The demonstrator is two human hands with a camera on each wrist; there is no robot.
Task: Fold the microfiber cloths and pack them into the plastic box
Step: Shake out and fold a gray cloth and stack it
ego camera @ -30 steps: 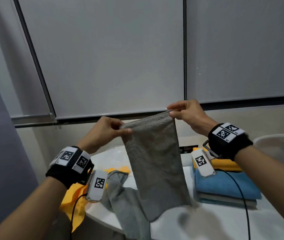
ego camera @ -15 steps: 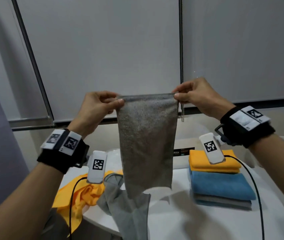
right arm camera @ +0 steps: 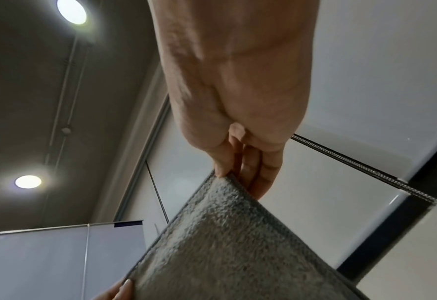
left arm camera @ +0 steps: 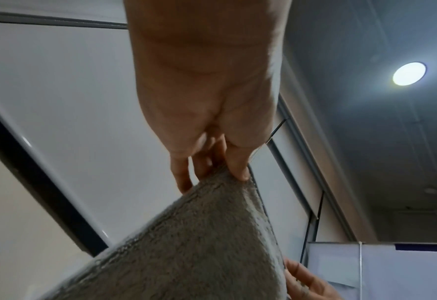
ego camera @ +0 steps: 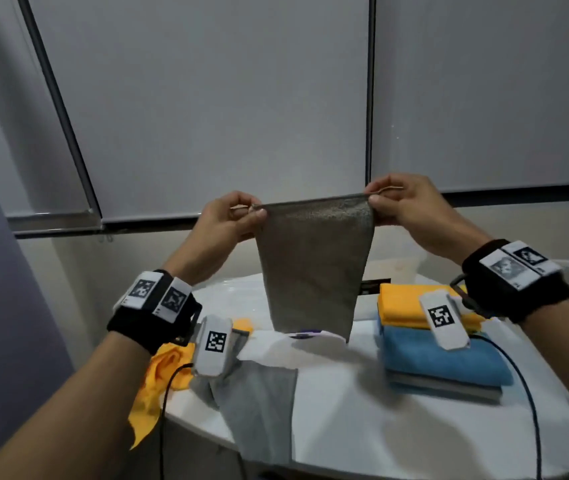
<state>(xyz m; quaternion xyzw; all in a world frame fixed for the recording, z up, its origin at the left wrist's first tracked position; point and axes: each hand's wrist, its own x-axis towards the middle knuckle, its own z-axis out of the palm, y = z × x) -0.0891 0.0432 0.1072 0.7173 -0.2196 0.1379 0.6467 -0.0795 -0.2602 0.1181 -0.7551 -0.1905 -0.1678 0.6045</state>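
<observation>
A grey microfiber cloth (ego camera: 314, 265) hangs in the air above the white table (ego camera: 362, 427), its top edge stretched level. My left hand (ego camera: 238, 216) pinches the cloth's top left corner and my right hand (ego camera: 393, 202) pinches its top right corner. In the left wrist view the thumb and fingers of the left hand (left arm camera: 227, 170) clamp the grey cloth (left arm camera: 199, 243). The right wrist view shows my right hand (right arm camera: 238, 172) pinching a corner of the cloth (right arm camera: 233, 243). The plastic box is hidden or out of view.
A folded stack (ego camera: 442, 355) with an orange cloth on top, blue below and grey at the bottom sits at the table's right. A loose grey cloth (ego camera: 258, 403) and a crumpled orange cloth (ego camera: 161, 379) hang over the table's left edge. Window blinds stand behind.
Both hands rose with the grey cloth and pulled its top edge taut and level. The cloth's lower end has lifted off the table and now hangs free.
</observation>
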